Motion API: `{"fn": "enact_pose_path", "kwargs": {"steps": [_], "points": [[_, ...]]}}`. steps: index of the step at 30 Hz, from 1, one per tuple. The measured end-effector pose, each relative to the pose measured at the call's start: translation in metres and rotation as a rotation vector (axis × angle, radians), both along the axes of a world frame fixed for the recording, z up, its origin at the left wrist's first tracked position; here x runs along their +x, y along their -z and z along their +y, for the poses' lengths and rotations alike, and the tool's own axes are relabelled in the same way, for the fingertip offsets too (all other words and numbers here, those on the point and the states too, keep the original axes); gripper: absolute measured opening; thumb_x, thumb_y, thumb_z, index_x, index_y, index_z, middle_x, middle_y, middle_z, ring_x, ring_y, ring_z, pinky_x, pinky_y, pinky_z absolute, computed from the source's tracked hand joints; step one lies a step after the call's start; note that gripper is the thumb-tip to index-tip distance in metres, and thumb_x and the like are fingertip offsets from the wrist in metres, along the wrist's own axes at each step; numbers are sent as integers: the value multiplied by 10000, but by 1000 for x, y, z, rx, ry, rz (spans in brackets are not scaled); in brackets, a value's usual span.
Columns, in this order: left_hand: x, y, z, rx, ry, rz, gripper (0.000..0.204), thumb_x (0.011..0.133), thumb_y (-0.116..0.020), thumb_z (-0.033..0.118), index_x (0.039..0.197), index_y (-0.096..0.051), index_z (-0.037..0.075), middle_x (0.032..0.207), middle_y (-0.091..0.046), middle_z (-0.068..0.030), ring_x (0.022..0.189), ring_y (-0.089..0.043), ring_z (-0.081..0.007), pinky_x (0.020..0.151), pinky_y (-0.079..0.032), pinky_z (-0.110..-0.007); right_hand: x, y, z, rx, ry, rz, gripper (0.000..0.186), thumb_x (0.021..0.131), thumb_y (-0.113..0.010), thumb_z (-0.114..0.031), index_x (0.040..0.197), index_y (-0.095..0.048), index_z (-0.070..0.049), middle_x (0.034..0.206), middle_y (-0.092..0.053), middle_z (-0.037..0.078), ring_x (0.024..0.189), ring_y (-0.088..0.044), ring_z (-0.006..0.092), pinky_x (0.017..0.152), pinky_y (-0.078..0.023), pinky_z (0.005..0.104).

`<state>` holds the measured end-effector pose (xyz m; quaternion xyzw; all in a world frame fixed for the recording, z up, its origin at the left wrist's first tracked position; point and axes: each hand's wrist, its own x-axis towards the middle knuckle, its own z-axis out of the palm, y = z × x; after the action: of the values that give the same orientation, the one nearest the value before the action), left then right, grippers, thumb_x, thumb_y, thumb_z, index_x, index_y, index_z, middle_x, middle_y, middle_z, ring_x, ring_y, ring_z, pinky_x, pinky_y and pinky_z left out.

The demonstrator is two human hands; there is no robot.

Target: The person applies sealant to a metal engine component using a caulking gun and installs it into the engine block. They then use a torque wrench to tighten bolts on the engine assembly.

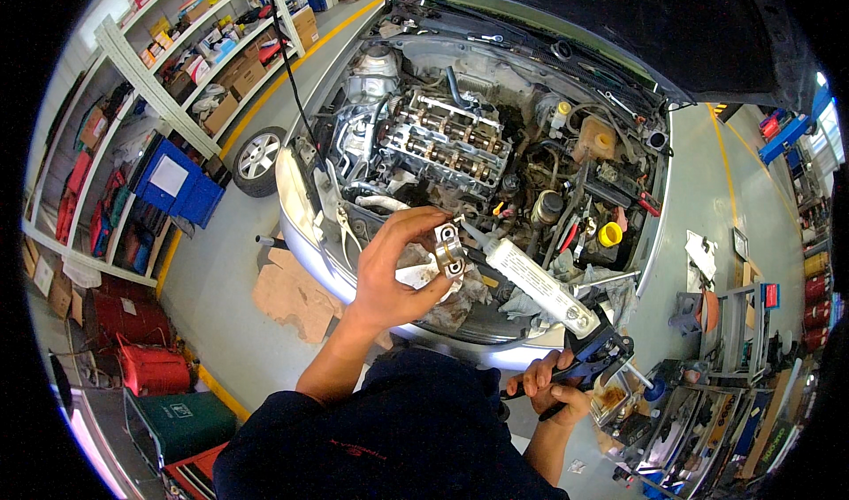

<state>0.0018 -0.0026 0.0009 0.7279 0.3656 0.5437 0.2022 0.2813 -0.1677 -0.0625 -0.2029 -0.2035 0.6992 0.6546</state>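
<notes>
My left hand grips a small metal bearing cap above the front of the open engine bay, fingers and thumb around its ends. My right hand is wrapped around the handle of a black caulking gun loaded with a white tube. The tube's grey nozzle angles up beside the cap; whether it touches is unclear. Behind them lies the engine's exposed top with camshafts showing. A yellow cup-like piece, pliers and other loose tools sit around the bay.
The raised hood overhangs the back and right. At left stand shelves, a loose wheel, a blue cabinet and red and green bins. Cardboard lies by the bumper. Carts and trays crowd the right side.
</notes>
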Motion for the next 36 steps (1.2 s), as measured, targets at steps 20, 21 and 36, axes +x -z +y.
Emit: {"fn": "enact_pose_path", "kwargs": {"steps": [20,21,36], "points": [[0,5,1,-6,22,0,642,731,-842,21,1330,-616,-32,1322,-654,-228,1160,-672,-284,937,-559,-357,2,-1,-1,-7,-8,29,431,776,-688,-75,1182,-546,-101,881,-581,134,773,-635,343,687,-507,670],[0,5,1,-7,22,-3,642,731,-841,21,1330,-616,-33,1321,-652,-227,1161,-671,-282,937,-557,-356,2,-1,-1,-6,-11,27,432,777,-689,-76,1183,-546,-102,882,-580,134,774,-634,343,687,-505,670],[-4,5,1,-28,80,-50,651,738,-841,5,1340,-603,-60,1332,-629,-228,1212,-654,-294,1028,-536,-387,4,3,0,7,-27,29,446,772,-708,-74,1188,-548,-102,892,-589,148,788,-633,352,694,-495,672]]}}
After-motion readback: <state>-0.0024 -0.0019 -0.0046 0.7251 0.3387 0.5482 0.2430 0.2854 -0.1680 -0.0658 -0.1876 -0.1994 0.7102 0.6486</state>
